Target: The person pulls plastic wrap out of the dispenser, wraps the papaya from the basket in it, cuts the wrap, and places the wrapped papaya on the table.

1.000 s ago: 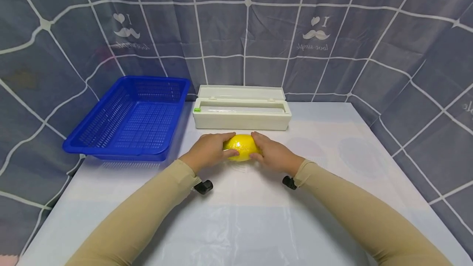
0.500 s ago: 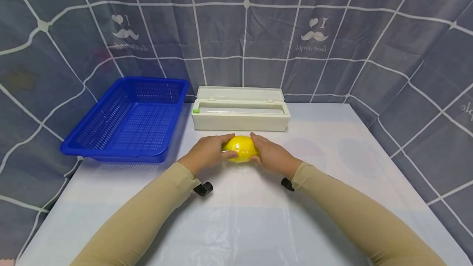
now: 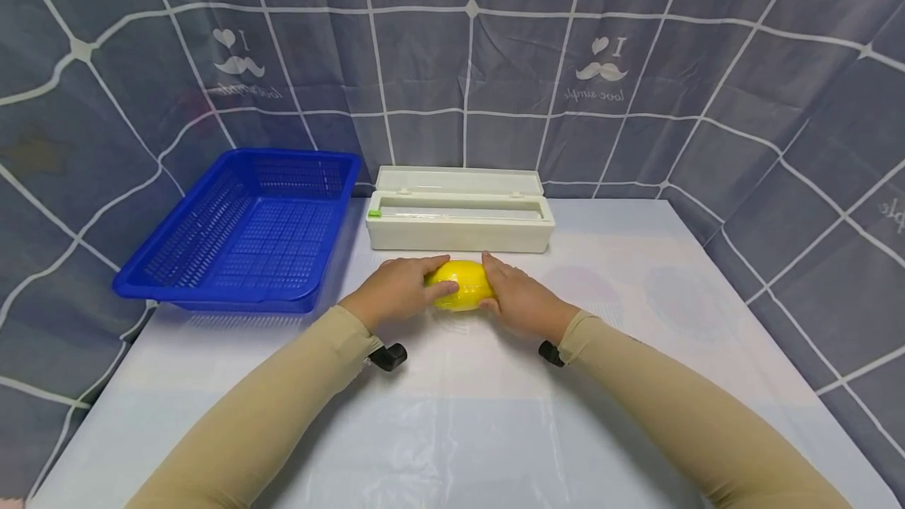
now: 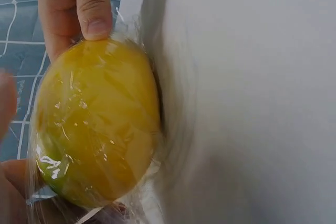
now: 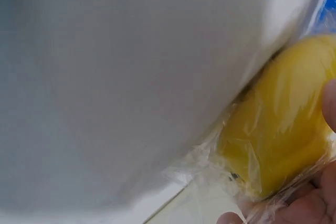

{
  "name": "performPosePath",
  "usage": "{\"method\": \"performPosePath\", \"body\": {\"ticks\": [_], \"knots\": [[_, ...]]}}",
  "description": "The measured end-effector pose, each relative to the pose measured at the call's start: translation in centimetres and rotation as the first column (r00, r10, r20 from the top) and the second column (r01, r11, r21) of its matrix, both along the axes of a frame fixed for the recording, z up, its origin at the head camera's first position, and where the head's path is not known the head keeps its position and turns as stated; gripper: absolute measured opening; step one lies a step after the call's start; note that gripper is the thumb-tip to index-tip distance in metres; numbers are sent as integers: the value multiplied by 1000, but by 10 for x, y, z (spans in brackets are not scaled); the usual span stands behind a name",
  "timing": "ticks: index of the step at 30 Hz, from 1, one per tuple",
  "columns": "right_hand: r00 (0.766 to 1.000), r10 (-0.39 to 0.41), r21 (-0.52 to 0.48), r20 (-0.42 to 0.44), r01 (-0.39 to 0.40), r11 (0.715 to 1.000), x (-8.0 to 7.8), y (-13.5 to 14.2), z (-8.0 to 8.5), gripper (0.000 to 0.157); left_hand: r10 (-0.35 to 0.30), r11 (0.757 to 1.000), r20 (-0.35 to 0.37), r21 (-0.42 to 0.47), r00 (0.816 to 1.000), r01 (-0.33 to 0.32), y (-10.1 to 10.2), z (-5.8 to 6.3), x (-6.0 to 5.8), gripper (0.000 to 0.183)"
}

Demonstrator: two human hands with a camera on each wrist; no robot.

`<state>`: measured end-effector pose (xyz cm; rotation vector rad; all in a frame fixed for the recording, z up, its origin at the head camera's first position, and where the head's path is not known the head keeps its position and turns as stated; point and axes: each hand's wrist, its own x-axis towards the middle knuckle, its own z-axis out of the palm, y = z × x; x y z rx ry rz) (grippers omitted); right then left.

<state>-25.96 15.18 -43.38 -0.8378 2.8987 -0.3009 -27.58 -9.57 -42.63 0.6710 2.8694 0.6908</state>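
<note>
A yellow fruit with a green patch at one end, wrapped in clear cling film, is at the middle of the table. My left hand grips its left end, thumb across the near side and fingers on the far side. At the right end, my right hand holds it between thumb and fingers. The left wrist view shows the film wrinkled around the fruit, with loose bunches at both ends. In the right wrist view, crumpled film spreads out beside the fruit.
Just behind the hands stands a white cling film dispenser, its lid raised, a green slider at its left. A blue plastic basket sits at the back left. Grey checked curtains enclose the white-covered table.
Both hands stay around the wrapped fruit. My left thumb has moved slightly upward across its near side; the fruit stays in about the same place.
</note>
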Motion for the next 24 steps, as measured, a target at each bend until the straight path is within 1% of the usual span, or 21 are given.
{"method": "performPosePath", "body": {"ticks": [3, 7, 9, 11, 14, 17, 19, 21, 24], "knots": [[998, 11, -49, 67, -8, 999, -3, 4, 4, 82, 24, 999, 45, 47, 999, -26, 1, 1, -2, 65], [984, -2, -146, 179, 28, 989, -11, 10, 6, 74, 53, 994, 107, 91, 993, -63, 1, 2, -2, 64], [979, -10, -185, 203, 49, 981, -14, 11, 6, 68, 56, 994, 117, 88, 992, -67, 1, 1, -2, 67], [980, -21, -210, 198, 63, 976, -16, 10, 6, 63, 53, 994, 113, 84, 992, -63, 0, 1, 0, 70], [985, -63, -217, 159, 97, 971, -16, 7, 6, 61, 46, 993, 101, 99, 994, -56, -2, 0, 1, 73], [988, -145, -214, 61, 155, 965, -13, 4, 6, 60, 43, 991, 95, 124, 995, -55, -2, -2, 2, 71], [978, -205, -221, -20, 196, 955, -8, 2, 6, 58, 46, 989, 95, 132, 994, -59, -3, -2, 4, 70], [965, -244, -229, -100, 217, 949, -4, -1, 7, 54, 50, 990, 95, 130, 994, -62, -3, -3, 5, 67], [951, -258, -229, -169, 217, 949, 1, -4, 7, 50, 58, 990, 97, 122, 994, -69, -3, -5, 6, 66]]}}
